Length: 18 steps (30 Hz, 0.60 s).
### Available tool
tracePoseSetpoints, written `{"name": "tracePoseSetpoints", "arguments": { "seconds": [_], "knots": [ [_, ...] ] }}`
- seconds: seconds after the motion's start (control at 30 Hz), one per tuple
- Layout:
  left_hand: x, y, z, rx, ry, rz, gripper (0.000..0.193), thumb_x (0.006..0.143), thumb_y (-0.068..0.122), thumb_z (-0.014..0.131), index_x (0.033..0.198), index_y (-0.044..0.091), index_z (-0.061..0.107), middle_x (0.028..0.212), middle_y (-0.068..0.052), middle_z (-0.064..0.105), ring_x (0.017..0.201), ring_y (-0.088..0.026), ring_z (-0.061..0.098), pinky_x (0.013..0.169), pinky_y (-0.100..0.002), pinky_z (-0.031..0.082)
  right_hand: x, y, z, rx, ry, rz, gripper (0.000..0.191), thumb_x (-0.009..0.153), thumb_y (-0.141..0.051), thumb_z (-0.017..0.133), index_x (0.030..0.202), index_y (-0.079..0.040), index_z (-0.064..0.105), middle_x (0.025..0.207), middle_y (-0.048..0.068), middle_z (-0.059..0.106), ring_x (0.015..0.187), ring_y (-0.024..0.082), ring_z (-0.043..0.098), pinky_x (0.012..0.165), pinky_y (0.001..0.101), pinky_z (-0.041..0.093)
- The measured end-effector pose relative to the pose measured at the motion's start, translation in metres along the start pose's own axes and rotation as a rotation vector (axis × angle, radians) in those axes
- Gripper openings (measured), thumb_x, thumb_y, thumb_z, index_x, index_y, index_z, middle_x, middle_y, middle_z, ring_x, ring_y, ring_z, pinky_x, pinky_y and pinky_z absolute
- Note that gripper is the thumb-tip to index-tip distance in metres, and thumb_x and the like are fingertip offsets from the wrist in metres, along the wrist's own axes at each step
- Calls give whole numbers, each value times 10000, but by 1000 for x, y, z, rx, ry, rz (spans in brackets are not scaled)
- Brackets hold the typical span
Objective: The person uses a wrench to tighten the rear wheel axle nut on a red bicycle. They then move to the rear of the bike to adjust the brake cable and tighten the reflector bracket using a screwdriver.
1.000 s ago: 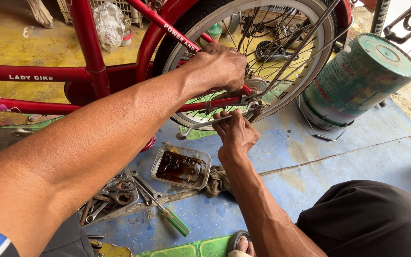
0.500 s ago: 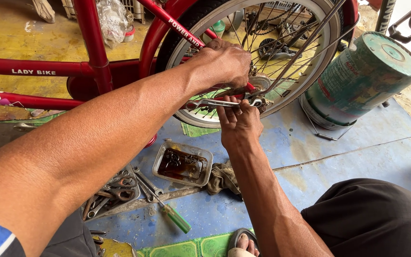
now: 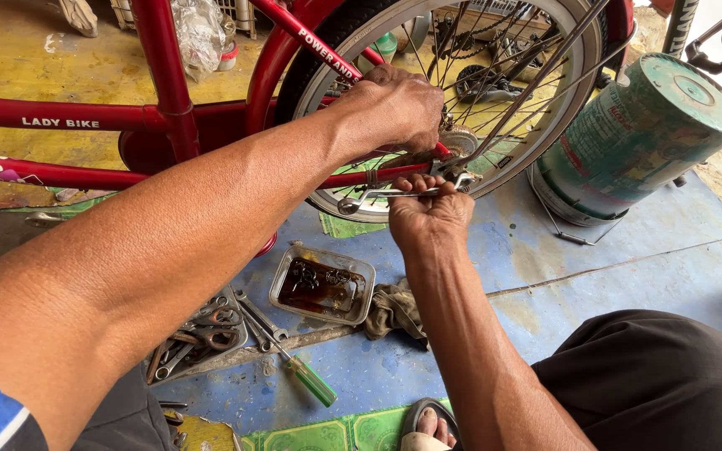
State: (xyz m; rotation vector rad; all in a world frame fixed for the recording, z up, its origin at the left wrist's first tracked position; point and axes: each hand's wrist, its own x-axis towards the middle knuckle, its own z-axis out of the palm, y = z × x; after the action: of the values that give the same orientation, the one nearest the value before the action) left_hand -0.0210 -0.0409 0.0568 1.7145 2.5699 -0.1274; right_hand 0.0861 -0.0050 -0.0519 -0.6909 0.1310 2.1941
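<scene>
A red bicycle (image 3: 169,108) lies with its rear wheel (image 3: 495,92) in front of me. My left hand (image 3: 394,104) reaches over the frame and grips near the wheel hub, fingers closed; what it holds is hidden. Just below, my right hand (image 3: 428,209) is closed on a metal spanner (image 3: 369,198) whose head sits at the axle nut (image 3: 461,177). The spanner's free ring end points left, under the red chain stay.
A clear tray of oily small parts (image 3: 321,286) sits on the blue mat beside a dirty rag (image 3: 393,311). Several spanners (image 3: 206,330) and a green-handled screwdriver (image 3: 311,380) lie left of it. A green tin drum (image 3: 637,138) lies tilted at the right. My knee (image 3: 662,376) is at the lower right.
My right hand has moved up and to the right with the spanner, closer to the axle. The left hand stays at the hub.
</scene>
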Motion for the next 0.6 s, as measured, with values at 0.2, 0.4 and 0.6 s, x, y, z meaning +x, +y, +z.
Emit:
{"name": "tracePoseSetpoints", "arguments": {
  "seconds": [0.2, 0.4, 0.6],
  "knots": [
    [2, -1, 1, -38, -42, 2, 186, 872, 131, 617, 961, 25, 741, 831, -146, 697, 693, -227, 674, 614, -453, 562, -6, 11, -15, -275, 85, -68, 272, 1019, -333, 438, 862, -112, 450, 611, 3, 388, 534, 140, 351, 565, 332, 334],
    [1, -2, 3, -50, 6, 12, 169, 852, 126, 621, 906, 17, 739, 794, -154, 687, 658, -236, 671, 581, -463, 561, 12, 14, -40, -432, 86, -149, 394, 1023, -503, 476, 860, -145, 481, 625, -26, 416, 531, 121, 355, 559, 320, 327],
    [3, -2, 4, -8, 15, 27, 188, 843, 120, 622, 932, -4, 731, 812, -166, 681, 677, -252, 679, 590, -476, 572, 30, 13, -68, -640, 64, -392, 406, 992, -499, 578, 923, -99, 583, 651, -15, 486, 529, 107, 427, 507, 293, 345]
  ]
}}
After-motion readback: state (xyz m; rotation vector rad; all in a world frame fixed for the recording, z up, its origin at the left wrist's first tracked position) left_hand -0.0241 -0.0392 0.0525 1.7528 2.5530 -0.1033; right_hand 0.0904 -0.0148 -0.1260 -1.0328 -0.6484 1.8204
